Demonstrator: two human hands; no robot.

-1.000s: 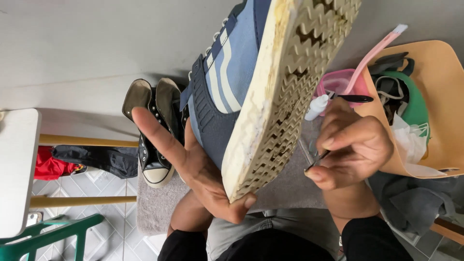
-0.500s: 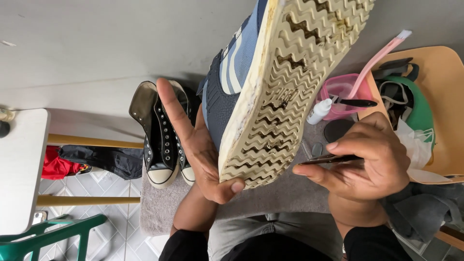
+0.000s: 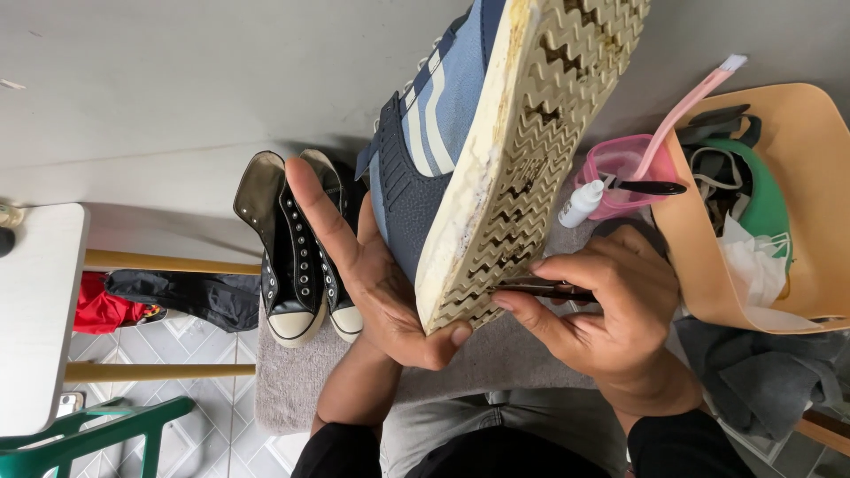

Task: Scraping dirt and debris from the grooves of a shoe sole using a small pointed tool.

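My left hand (image 3: 376, 279) grips the heel of a blue sneaker (image 3: 443, 115) with pale stripes, holding it sole-up in front of me. Its cream zigzag sole (image 3: 531, 150) is dirty, with dark grime in the grooves. My right hand (image 3: 611, 310) pinches a thin dark metal tool (image 3: 540, 288), its tip pressed into the sole's treads near the heel. A grey cloth (image 3: 513, 363) lies across my lap beneath the shoe.
A pair of black high-top sneakers (image 3: 297, 257) stands on the floor at left. A pink tub (image 3: 624, 168) with a pink brush (image 3: 682, 111), a small white bottle (image 3: 580, 204), a tan chair (image 3: 797, 204) holding cloths, a white table (image 3: 35, 310) and a green chair (image 3: 97, 434) surround me.
My right hand has moved left and brought the tool's tip against the sole near the heel. The sneaker shifted slightly up and right in my left hand.
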